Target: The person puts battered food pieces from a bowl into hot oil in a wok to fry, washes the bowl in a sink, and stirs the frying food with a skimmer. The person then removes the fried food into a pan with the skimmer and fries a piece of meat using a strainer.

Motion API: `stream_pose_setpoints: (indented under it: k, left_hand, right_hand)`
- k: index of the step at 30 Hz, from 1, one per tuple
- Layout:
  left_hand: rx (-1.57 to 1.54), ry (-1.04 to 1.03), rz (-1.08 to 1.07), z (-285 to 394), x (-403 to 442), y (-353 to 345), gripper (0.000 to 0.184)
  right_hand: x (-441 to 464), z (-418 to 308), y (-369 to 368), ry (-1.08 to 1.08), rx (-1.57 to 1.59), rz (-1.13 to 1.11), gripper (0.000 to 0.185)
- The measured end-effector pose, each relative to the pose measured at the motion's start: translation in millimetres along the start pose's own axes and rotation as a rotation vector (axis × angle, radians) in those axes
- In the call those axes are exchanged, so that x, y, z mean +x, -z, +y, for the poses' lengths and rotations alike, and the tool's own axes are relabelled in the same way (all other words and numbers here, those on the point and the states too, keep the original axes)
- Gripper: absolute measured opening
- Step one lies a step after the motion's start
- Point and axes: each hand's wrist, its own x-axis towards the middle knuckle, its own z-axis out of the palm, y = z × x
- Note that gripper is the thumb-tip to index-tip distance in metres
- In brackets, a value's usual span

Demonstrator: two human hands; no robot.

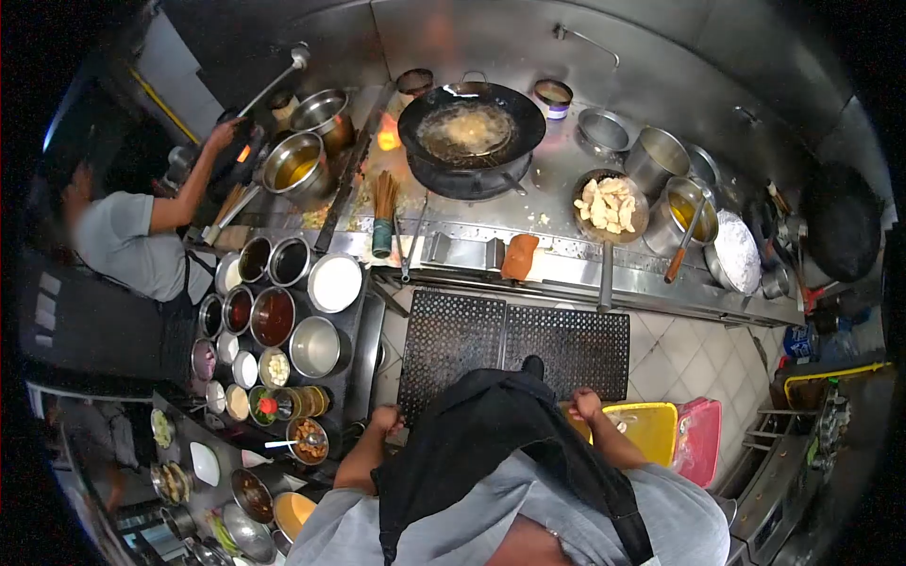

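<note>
My left hand (387, 419) hangs low beside the black apron (491, 415), its fingers curled; what they hold, if anything, is too small to make out. On the other side of the apron, my right hand (586, 406) is also curled, near the yellow bin (644, 429). Ahead, a black wok (530, 141) on the burner contains bubbling liquid with pale food in the middle. Right of it, a strainer (607, 247) on the counter holds pale cooked pieces (607, 205). An orange cloth (520, 257) lies at the counter's front edge.
Bowls of sauces (273, 316) and ingredients crowd the left counter. A co-worker (132, 236) at far left holds a long ladle (274, 87). Flame (388, 132) shows beside the wok. Metal pots (658, 160) stand right; black mats (453, 344) cover the floor.
</note>
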Motion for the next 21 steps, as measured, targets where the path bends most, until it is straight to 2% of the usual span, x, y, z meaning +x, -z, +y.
stream_pose_setpoints:
  k: [2,3,6,8,10,12,13,14,15,16,17,19,21]
  left_hand:
    - [-0.206,0.072,-0.029,4,11,11,0.025]
    - [-0.697,0.283,-0.159,-5,27,18,0.026]
    - [-0.792,0.275,-0.278,2,45,31,0.027]
    - [-0.747,0.249,-0.25,18,39,27,0.027]
    - [-0.391,0.299,-0.081,53,18,25,0.025]
    - [-0.345,0.282,-0.136,52,18,21,0.025]
    - [-0.304,0.267,-0.189,48,19,18,0.024]
    - [-0.298,0.264,-0.192,38,27,16,0.024]
    - [-0.44,0.281,-0.269,23,39,15,0.024]
    - [-0.585,0.3,-0.345,19,42,16,0.023]
    - [-0.585,0.301,-0.347,15,43,13,0.023]
    - [-0.498,0.262,-0.206,20,32,10,0.021]
    - [-0.46,0.279,-0.168,29,28,10,0.021]
  right_hand:
    - [-16,0,-9,0.003,-0.009,0.029,0.016]
    - [-23,-2,-10,0.007,-0.02,0.052,0.015]
    - [-25,9,-3,-0.006,-0.054,0.02,0.014]
    - [-28,19,3,-0.02,0.002,0.054,0.012]
    - [-27,31,7,-0.036,0.062,0.082,0.01]
    - [-20,45,12,-0.041,0.046,0.066,0.024]
    - [-19,53,11,-0.041,0.053,0.07,0.024]
    - [-17,61,10,-0.039,0.115,0.057,0.014]
    - [-18,65,10,-0.038,0.175,0.042,0.007]
    - [-18,70,10,-0.033,0.174,0.031,0.007]
    - [-18,74,8,-0.015,0.112,0.012,0.007]
    - [-20,77,6,0.045,-0.035,-0.032,0.007]
    - [-22,76,4,0.138,-0.185,-0.075,0.008]
